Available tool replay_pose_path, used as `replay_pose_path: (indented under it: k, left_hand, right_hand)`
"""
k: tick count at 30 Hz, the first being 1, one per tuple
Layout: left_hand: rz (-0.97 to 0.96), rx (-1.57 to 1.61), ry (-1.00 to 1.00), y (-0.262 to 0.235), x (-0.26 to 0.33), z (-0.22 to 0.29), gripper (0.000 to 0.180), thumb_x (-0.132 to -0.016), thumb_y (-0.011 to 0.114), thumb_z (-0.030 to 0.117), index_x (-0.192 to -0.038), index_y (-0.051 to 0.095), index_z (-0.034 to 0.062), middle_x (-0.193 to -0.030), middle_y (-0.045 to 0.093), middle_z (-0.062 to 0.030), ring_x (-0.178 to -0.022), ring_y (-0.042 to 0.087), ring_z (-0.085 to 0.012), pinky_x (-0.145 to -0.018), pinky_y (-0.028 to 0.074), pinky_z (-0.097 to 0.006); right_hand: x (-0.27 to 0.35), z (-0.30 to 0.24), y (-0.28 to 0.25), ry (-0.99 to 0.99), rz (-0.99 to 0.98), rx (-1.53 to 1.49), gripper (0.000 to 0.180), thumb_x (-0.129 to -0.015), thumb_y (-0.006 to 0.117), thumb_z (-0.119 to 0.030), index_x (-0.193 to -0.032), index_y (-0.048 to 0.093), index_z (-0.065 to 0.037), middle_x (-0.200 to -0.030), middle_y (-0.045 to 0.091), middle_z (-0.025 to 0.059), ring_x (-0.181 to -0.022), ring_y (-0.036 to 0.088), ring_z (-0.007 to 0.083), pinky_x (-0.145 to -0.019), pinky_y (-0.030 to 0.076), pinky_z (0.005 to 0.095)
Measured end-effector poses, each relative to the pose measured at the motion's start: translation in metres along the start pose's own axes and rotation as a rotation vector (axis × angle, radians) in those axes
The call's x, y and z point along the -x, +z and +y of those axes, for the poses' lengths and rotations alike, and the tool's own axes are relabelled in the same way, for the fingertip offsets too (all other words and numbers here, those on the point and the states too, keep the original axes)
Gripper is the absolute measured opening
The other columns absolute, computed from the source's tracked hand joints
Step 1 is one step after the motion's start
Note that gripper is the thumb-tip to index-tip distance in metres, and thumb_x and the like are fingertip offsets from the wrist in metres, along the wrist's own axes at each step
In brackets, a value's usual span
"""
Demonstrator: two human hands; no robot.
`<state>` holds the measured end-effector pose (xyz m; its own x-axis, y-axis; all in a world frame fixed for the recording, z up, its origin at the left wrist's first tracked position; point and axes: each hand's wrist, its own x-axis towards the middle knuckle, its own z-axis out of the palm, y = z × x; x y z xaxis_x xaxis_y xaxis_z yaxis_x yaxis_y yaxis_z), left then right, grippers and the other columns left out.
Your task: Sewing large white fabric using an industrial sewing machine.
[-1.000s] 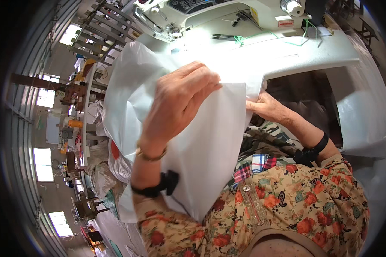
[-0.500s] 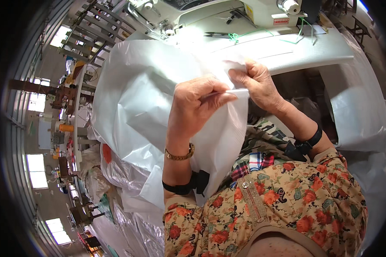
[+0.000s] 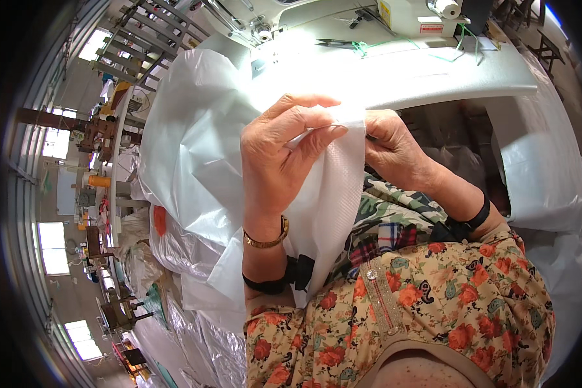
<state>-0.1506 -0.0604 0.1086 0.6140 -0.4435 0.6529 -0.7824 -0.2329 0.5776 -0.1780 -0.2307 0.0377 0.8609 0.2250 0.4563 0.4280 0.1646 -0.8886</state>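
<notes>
R hand (image 3: 399, 154) shifted, sheet (image 3: 204, 155) hiding grip; L fingers (image 3: 307, 119) pinch sheet nr sewing mach (image 3: 407, 19).

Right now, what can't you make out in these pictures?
Head view:
- Right hand: fingertips hidden behind the white sheet.
- Sewing machine: top cut off by the upper edge.
- Worktop: detail near the machine's needle end lost in glare.
- Dark opening: contents too dim to tell.

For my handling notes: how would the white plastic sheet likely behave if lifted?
The white plastic sheet is probably floppy, since it creases and drapes below the left hand. It looks light for its size, as its edge appears thin. Its glossy sheen suggests it may be slippery.
</notes>
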Motion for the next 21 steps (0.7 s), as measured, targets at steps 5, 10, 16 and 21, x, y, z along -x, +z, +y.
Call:
replay_pose_path:
  k: [5, 10, 16, 21]
  left_hand:
    - [-0.022, 0.099, -0.046, 0.0, 0.006, -0.005, 0.015, -0.078, 0.078, 0.005, -0.084, 0.067, -0.002, -0.077, 0.063, -0.0053, -0.065, 0.056, -0.0079, -0.058, 0.046, -0.022]
    - [0.043, 0.183, -0.201, -0.001, 0.012, -0.002, 0.014, -0.078, 0.078, 0.002, -0.083, 0.066, -0.0025, -0.073, 0.059, -0.0011, -0.063, 0.053, -0.0042, -0.055, 0.042, -0.019]
    - [0.038, 0.186, -0.248, -0.001, 0.013, 0.0, 0.013, -0.078, 0.078, 0.001, -0.082, 0.066, -0.002, -0.073, 0.059, -0.0009, -0.063, 0.053, -0.0034, -0.054, 0.041, -0.018]
    - [0.035, 0.201, -0.212, 0.002, 0.014, -0.003, 0.011, -0.079, 0.076, 0.0, -0.083, 0.066, -0.0018, -0.074, 0.06, -0.0008, -0.064, 0.053, -0.0031, -0.054, 0.041, -0.017]
  right_hand:
    - [0.002, -0.006, -0.001, -0.025, -0.052, 0.224, 0.013, -0.096, 0.055, -0.009, -0.097, 0.06, 0.003, -0.071, 0.051, 0.0087, -0.063, 0.044, 0.0132, -0.058, 0.042, 0.0303]
    - [0.008, -0.008, -0.006, 0.007, -0.045, 0.285, 0.017, -0.096, 0.055, -0.013, -0.092, 0.056, 0.003, -0.067, 0.05, 0.0087, -0.059, 0.043, 0.015, -0.055, 0.041, 0.0314]
    - [0.009, -0.007, -0.007, -0.076, 0.009, 0.212, 0.026, -0.099, 0.055, -0.021, -0.088, 0.056, 0.003, -0.065, 0.047, 0.0054, -0.06, 0.043, 0.0113, -0.054, 0.04, 0.0296]
    - [0.004, -0.006, -0.003, -0.148, 0.029, 0.149, 0.031, -0.1, 0.056, -0.026, -0.087, 0.059, 0.003, -0.065, 0.044, 0.0023, -0.061, 0.04, 0.0083, -0.053, 0.038, 0.0281]
